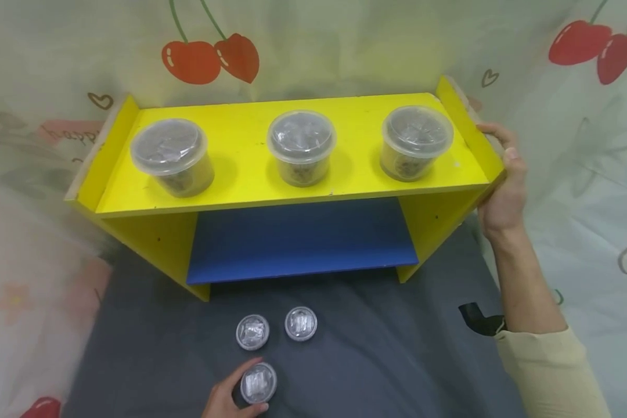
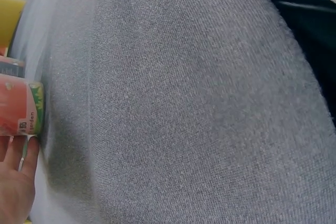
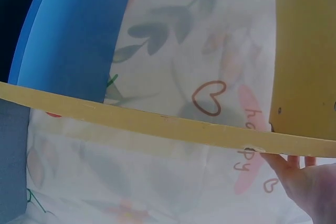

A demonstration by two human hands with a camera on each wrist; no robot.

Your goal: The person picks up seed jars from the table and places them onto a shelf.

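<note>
My left hand (image 1: 226,399) curls its thumb and fingers round a small round tub (image 1: 258,383) with a clear lid, low on the grey cloth. In the left wrist view, this tub (image 2: 17,107) has a red label with green at one end, and the hand (image 2: 17,184) lies against its side. Two similar lidded tubs, a left one (image 1: 252,332) and a right one (image 1: 301,323), stand just beyond it. My right hand (image 1: 504,186) grips the right side panel (image 1: 462,130) of a yellow shelf unit (image 1: 240,119); its fingers lap over the panel's edge.
Spaced along the shelf's top stand three larger clear-lidded tubs: left (image 1: 169,151), middle (image 1: 301,145) and right (image 1: 417,139). A blue board (image 1: 303,238) spans the unit below. Printed curtain fabric (image 1: 334,52) hangs behind and at both sides. A black curved object (image 1: 480,320) lies beside the right forearm.
</note>
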